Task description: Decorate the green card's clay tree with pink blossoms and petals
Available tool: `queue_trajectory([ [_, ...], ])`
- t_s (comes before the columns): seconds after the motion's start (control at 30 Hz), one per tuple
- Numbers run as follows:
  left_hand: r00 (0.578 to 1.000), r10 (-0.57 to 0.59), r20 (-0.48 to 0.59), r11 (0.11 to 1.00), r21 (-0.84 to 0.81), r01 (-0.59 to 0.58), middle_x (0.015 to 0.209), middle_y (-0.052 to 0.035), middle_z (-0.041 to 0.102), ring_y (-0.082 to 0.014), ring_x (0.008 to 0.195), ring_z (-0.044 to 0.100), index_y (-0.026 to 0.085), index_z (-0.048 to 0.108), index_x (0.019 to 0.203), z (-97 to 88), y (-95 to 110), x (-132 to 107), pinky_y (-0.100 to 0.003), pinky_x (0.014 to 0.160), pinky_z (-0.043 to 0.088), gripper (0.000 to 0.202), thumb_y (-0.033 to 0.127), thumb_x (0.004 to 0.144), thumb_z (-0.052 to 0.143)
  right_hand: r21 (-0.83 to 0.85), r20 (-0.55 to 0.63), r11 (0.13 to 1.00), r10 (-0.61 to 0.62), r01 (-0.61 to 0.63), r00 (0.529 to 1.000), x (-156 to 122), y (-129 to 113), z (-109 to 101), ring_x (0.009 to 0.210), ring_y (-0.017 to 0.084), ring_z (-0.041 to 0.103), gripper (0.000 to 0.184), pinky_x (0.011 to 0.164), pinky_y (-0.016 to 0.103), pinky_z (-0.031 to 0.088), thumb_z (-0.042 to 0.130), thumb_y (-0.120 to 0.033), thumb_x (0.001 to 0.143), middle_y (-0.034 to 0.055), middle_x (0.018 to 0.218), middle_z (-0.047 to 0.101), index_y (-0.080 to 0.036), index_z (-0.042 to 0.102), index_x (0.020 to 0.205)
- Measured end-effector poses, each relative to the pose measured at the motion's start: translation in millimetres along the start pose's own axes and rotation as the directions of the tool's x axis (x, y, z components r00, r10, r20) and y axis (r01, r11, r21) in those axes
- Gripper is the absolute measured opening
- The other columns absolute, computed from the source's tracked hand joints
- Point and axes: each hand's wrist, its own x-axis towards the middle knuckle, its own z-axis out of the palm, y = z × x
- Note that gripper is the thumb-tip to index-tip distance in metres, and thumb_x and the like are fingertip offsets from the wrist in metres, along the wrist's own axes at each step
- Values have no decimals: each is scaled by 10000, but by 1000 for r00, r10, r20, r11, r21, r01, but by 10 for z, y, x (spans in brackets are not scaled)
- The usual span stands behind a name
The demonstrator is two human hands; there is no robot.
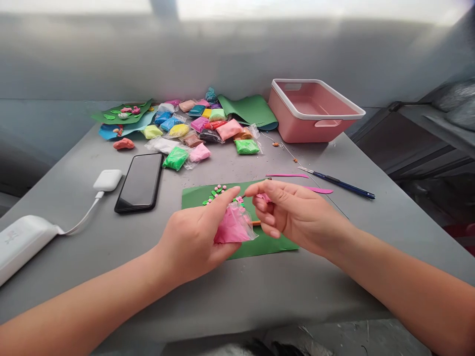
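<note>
My left hand [198, 235] is closed round a clear bag of pink modelling clay [233, 226], its opening facing right. Just right of it, my right hand [287, 210] has curled fingers with a small lump of pink clay [263, 197] in them. Both hands hover over a sheet of green paper [200, 195]. On that sheet lie small pink balls and green leaf shapes of clay [216, 193], partly covered by my left hand. An orange stick [256, 223] shows between the hands.
Several bagged clays [176, 158] are heaped at the back, beside green sheets [248, 111]. A pink bin [308, 123] stands back right. Pink clay tools [321, 190] and a dark blue craft knife [343, 184] lie right. A phone [140, 182], earbud case [107, 180] and white power bank [27, 242] lie left.
</note>
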Motion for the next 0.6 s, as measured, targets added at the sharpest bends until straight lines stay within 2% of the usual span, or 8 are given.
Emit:
queue_trajectory([
  [0.07, 1000, -3, -4, 1000, -8, 3, 613, 20, 691, -128, 443, 589, 96, 561, 1281, 3, -2, 11, -232, 440, 429, 443, 264, 874, 517, 54, -16, 999, 9, -8, 1000, 8, -5, 5, 600, 79, 599, 152, 531, 201, 551, 714, -267, 874, 8, 765, 621, -147, 738, 963],
  [0.13, 1000, -5, -11, 1000, -13, 5, 605, 22, 685, -129, 441, 587, 89, 568, 1275, 5, -4, 20, -234, 442, 429, 441, 258, 871, 519, 71, -39, 997, 40, -37, 998, 19, -9, 3, 689, 82, 667, 165, 657, 201, 604, 707, -153, 857, 33, 882, 700, -156, 742, 1018],
  [0.17, 1000, -4, -15, 1000, -15, 4, 606, 22, 687, -128, 439, 585, 87, 569, 1272, 5, -4, 23, -234, 441, 426, 438, 257, 870, 519, 65, -51, 996, 58, -54, 997, 24, -9, -2, 728, 83, 691, 197, 709, 198, 615, 721, -135, 845, 39, 925, 724, -166, 742, 1038],
  [0.23, 1000, -3, -21, 1000, -17, 3, 607, 22, 689, -126, 436, 583, 82, 566, 1268, 5, -2, 23, -232, 435, 421, 435, 253, 871, 517, 26, -67, 997, 69, -68, 995, 30, -2, -20, 770, 90, 722, 234, 760, 192, 623, 787, -205, 817, 44, 953, 751, -180, 749, 1046],
  [0.33, 1000, 2, -25, 1000, -8, -2, 624, 14, 698, -123, 434, 581, 76, 558, 1263, 3, 1, 15, -228, 435, 426, 432, 260, 875, 509, -64, -42, 998, 24, -27, 999, 33, 17, -49, 650, 98, 711, 332, 632, 177, 609, 854, -425, 738, 34, 791, 737, -160, 765, 918],
  [0.4, 1000, 9, -21, 1000, -2, -9, 649, 4, 713, -122, 435, 583, 77, 550, 1265, 4, -3, 9, -227, 437, 430, 433, 269, 880, 505, -116, -32, 993, -22, 18, 999, 34, 26, -53, 547, 89, 659, 377, 521, 178, 563, 832, -501, 736, 10, 687, 686, -151, 744, 846],
  [0.47, 1000, 19, -17, 1000, 6, -19, 668, -6, 725, -123, 436, 591, 71, 546, 1268, 7, -10, 7, -229, 436, 431, 437, 280, 886, 503, -147, -49, 988, -58, 50, 997, 31, 27, -40, 527, 84, 615, 346, 472, 189, 520, 823, -464, 755, -12, 693, 649, -169, 722, 905],
  [0.6, 999, 48, -12, 996, 79, -47, 655, -13, 720, -148, 465, 632, 50, 559, 1256, 18, -18, 13, -252, 444, 435, 435, 293, 902, 494, -262, -28, 963, -67, 57, 997, 2, 25, -5, 494, 55, 485, 278, 487, 212, 449, 730, -402, 836, -59, 667, 510, -195, 684, 1017],
])
